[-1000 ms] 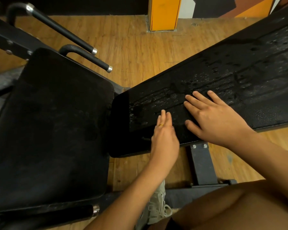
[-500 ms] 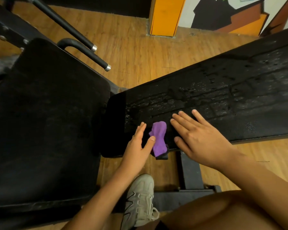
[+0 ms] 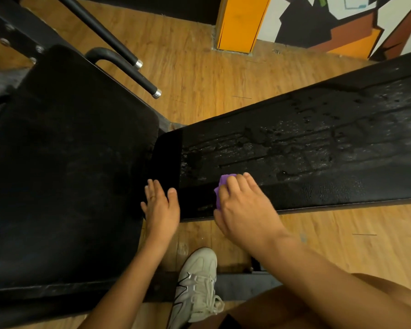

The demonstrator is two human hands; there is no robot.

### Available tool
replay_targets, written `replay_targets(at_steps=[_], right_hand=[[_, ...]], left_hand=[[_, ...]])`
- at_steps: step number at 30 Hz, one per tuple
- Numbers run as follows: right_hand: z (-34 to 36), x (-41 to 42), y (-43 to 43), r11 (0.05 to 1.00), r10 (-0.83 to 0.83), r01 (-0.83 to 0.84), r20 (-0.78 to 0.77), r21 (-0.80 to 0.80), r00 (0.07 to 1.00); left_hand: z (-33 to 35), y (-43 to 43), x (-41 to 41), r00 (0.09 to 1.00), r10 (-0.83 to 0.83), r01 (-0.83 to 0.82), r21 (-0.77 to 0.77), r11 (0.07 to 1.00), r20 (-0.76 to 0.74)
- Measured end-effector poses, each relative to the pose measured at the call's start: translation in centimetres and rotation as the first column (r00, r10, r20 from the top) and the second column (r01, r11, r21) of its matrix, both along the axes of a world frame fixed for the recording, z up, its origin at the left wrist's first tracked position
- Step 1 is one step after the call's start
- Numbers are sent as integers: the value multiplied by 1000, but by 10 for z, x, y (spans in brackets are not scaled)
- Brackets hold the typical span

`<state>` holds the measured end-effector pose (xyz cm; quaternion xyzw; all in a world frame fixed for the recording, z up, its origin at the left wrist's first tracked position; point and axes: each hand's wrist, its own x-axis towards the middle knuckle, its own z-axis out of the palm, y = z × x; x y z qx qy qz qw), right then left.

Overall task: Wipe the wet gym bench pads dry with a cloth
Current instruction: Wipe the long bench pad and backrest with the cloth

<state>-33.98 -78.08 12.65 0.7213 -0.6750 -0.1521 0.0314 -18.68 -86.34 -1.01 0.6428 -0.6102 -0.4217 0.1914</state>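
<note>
Head view, looking down at the bench.

Long back pad (image 3: 318,150) runs from centre out to the right edge. Black, its upper surface is streaked and beaded with water, while the strip along the near edge looks duller. Its left end is smooth and dark.

Purple cloth (image 3: 224,182) sits bunched on the back pad near that left end, close to the near edge. Only a small part shows, peeking out past the fingertips and down the thumb side of the hand on top of it.

Right hand (image 3: 244,207) covers the cloth with fingers bent over it and thumb tucked along its side, gripping it and holding it down on the pad.

Left hand (image 3: 161,207) lies flat with fingers straight and together and thumb spread, holding nothing. It rests where the seat pad (image 3: 64,174) meets the end of the back pad; the fingertips lie over the dark gap and the thumb reaches toward the back pad.

Seat pad fills the left side, black, with faint damp marks that are hard to read.

Beyond the seat pad, two black handles (image 3: 133,74) with metal end caps. Wood floor (image 3: 199,74) below; an orange pillar (image 3: 240,22) at the top. A pale laced shoe (image 3: 197,281) stands between the forearms beside the dark bench frame (image 3: 242,282).
</note>
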Motion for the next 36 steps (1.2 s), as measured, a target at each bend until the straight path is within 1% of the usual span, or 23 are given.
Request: replay_targets(at_steps=[2,3,5,6,9,11,13,15,16,19,21,23,27,29,31,32,33,34,36], right_hand=[[-9,13,-7,994,-102,103,-48,23,994],[-15,15,-10,992,-122,123,-59,12,991],[-26,14,-11,993,-121,121,-61,2,991],[-30,12,-11,994,-108,109,-73,3,991],[-36,6,-9,999,-36,39,-107,26,994],[-34,-5,-8,998,56,-53,-84,40,995],[-29,-24,-6,984,176,-175,-48,24,983],[-15,-48,-2,965,259,-261,-71,-27,963],[-7,-62,2,960,267,-273,-99,-61,959],[20,-100,21,967,180,-205,-164,-150,970],[29,-103,28,979,95,-132,-225,-154,970],[20,-86,26,988,37,-74,-260,-137,965],[-3,-50,11,994,78,-94,-245,-55,966],[3,-54,13,986,153,-165,-267,-26,951],[24,-67,25,976,215,-206,-315,63,924],[32,-77,34,973,230,-227,-316,46,921],[37,-89,41,970,228,-245,-317,-14,921],[42,-99,48,971,192,-228,-324,-78,927],[50,-113,59,986,63,-103,-274,-133,960]], left_hand=[[-8,-8,-4,999,-24,24,10,1000,42],[-11,-8,-8,996,-38,39,-5,999,80],[-14,-6,-15,989,-34,40,-39,998,143],[-15,-6,-16,988,-29,36,-46,998,152],[-20,-7,-16,987,-36,44,-47,998,160],[-21,-9,-14,986,-45,52,-43,998,158],[-21,-8,-14,987,-48,56,-51,997,154],[-21,-8,-13,986,-58,67,-52,996,159],[-22,-8,-12,985,-61,71,-51,996,164],[-24,-8,-15,982,-45,59,-68,996,181],[-23,-8,-16,980,-35,50,-76,996,195],[-21,-7,-17,979,-33,48,-70,996,199],[-19,-8,-16,975,-50,65,-63,996,217],[-19,-10,-15,974,-69,81,-50,995,216],[-19,-10,-15,976,-78,89,-43,995,205],[-18,-9,-15,975,-78,89,-44,995,206],[-19,-9,-14,975,-76,87,-46,995,210],[-19,-9,-14,974,-73,85,-47,995,215],[-18,-9,-15,974,-73,83,-36,996,216]])
